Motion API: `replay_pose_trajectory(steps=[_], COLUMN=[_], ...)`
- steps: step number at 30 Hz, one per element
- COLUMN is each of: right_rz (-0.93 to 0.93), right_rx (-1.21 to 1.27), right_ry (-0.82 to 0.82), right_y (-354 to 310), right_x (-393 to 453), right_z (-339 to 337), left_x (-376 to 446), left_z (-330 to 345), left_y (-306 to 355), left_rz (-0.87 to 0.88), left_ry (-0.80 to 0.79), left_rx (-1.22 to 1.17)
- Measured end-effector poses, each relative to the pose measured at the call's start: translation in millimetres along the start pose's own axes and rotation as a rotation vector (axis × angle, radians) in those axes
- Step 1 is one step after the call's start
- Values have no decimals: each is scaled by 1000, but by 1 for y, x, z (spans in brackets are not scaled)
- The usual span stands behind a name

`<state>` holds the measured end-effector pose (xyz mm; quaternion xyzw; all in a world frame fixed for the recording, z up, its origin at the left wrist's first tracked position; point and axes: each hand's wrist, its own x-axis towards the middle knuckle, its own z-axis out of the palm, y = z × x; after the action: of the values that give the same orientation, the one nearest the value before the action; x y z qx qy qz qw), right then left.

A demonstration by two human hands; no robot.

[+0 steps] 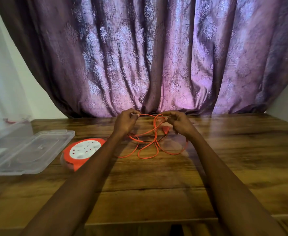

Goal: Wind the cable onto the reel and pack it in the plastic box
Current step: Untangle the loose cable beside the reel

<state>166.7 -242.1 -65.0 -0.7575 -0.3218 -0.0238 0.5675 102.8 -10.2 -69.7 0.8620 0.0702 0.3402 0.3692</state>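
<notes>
- The left hand point(125, 120) and the right hand point(179, 122) are both pinching the orange cable point(154, 133) with curled fingers, holding a stretch raised between them.
- The remaining cable is lying in loose loops on the wooden surface point(156, 184).
- The reel point(82, 151) is resting flat, left of the loops.
- The plastic box point(25, 152) is sitting open, further left.

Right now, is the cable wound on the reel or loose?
Loose: the cable sprawls in loops on the table beside the reel.
</notes>
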Motion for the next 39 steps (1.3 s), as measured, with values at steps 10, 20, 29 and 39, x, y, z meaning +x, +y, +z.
replay_pose_trajectory(steps=[10, 20, 29, 39], right_rz=[267, 319, 212, -55], right_rx=[57, -316, -550, -554], right_ry=[-78, -50, 66, -168], right_y=[19, 24, 41, 11], right_x=[-16, 6, 2, 2], right_z=[-1, -11, -16, 4], left_x=[-13, -36, -24, -25], left_z=[-5, -10, -36, -43], left_y=[-15, 1, -12, -7], left_rz=[-129, 323, 416, 241], left_ry=[-44, -580, -264, -60], left_rx=[70, 657, 464, 217])
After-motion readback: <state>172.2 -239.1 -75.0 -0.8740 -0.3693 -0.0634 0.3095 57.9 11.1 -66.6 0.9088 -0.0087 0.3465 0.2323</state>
